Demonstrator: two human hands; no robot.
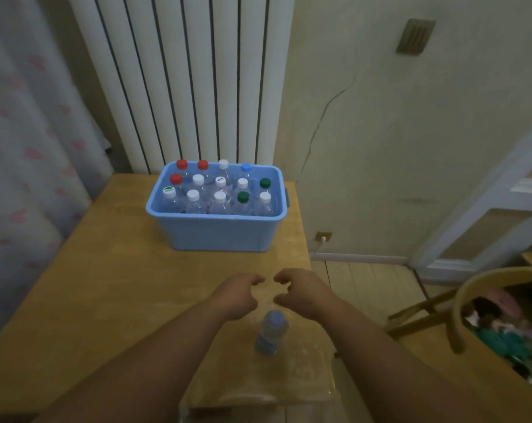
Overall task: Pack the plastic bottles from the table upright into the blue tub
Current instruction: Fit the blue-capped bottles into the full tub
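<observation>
The blue tub [219,232] stands at the far side of the wooden table [106,270], filled with several upright clear bottles with red, white, green and blue caps. One clear bottle with a blue cap [271,332] stands upright on the table near me, inside what looks like a clear plastic container. My left hand [239,296] and my right hand [300,293] hover side by side just beyond that bottle, fingers loosely curled toward each other. Neither hand holds anything.
A white ribbed radiator [182,80] and a wall stand behind the tub. The table's right edge [304,239] drops to the floor. A wooden chair [472,300] with clutter sits at the right, a curtain [23,148] at the left.
</observation>
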